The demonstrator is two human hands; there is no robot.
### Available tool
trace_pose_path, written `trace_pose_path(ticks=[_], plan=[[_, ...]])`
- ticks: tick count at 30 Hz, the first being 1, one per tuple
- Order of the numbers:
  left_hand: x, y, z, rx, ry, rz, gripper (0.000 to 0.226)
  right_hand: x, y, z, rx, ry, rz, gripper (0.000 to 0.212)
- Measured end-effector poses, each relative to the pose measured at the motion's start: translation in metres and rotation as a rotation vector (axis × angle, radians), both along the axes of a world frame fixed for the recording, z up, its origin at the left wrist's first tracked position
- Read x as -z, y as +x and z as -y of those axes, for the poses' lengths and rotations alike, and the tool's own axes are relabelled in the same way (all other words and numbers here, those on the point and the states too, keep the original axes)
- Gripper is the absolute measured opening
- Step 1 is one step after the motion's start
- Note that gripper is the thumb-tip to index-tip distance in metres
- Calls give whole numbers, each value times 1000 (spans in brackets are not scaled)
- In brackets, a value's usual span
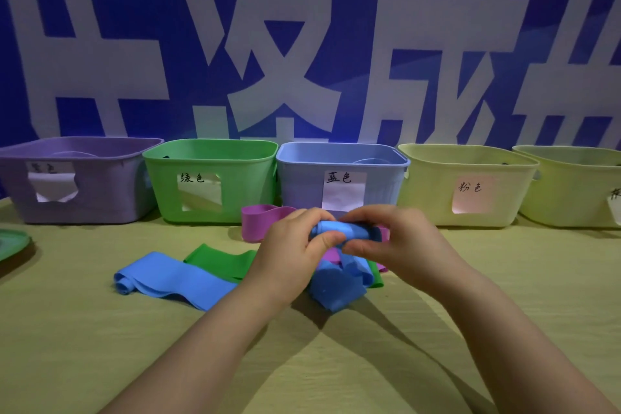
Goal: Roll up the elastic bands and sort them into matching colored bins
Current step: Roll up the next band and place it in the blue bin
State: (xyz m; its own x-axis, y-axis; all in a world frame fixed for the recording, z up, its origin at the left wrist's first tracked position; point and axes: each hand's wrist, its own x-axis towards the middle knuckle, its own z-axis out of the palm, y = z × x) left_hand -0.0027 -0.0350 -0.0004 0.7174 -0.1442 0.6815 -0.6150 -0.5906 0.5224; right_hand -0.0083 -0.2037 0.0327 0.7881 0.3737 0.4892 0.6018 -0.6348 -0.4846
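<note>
Gripping a half-rolled blue band (336, 230) between curled fingers, the left hand (289, 259) and right hand (403, 242) hold it just in front of the blue bin (302, 185), its tail drooping onto the table (100, 329). A pink band (258, 218), a green band (218, 259) and a second blue band (174, 276) lie in front of that bin, toward its left.

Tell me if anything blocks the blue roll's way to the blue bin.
Nothing visible does. The left hand and right hand hold the blue roll just before the blue bin, whose top is open; the pink band lies low on the table.
</note>
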Motion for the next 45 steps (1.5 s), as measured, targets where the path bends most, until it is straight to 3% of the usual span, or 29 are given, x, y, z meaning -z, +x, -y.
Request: trace_pose_path(ticks=[5,9,14,22,26,29,32,39,45], plan=[[-6,8,-3,-92,21,16,9,1,16,-9,51,-228,342,26],[-25,26,-3,-136,126,39,16,-5,40,-9,122,-257,500,29],[-49,71,1,-223,168,117,14,-23,88,-10,226,-235,563,26],[-77,155,7,-367,262,153,18,-55,156,-13,351,-270,449,32],[-68,180,6,-377,296,65,19,-49,181,-15,364,-340,378,35],[-57,189,3,-372,313,31,40,-44,189,-11,345,-446,283,36],[-48,185,2,-369,320,159,67,-38,187,-6,343,-438,286,37],[-27,134,8,-373,121,303,37,-25,141,-1,331,-313,396,29],[-7,79,15,-320,75,207,37,-4,90,-4,324,-182,244,24]])
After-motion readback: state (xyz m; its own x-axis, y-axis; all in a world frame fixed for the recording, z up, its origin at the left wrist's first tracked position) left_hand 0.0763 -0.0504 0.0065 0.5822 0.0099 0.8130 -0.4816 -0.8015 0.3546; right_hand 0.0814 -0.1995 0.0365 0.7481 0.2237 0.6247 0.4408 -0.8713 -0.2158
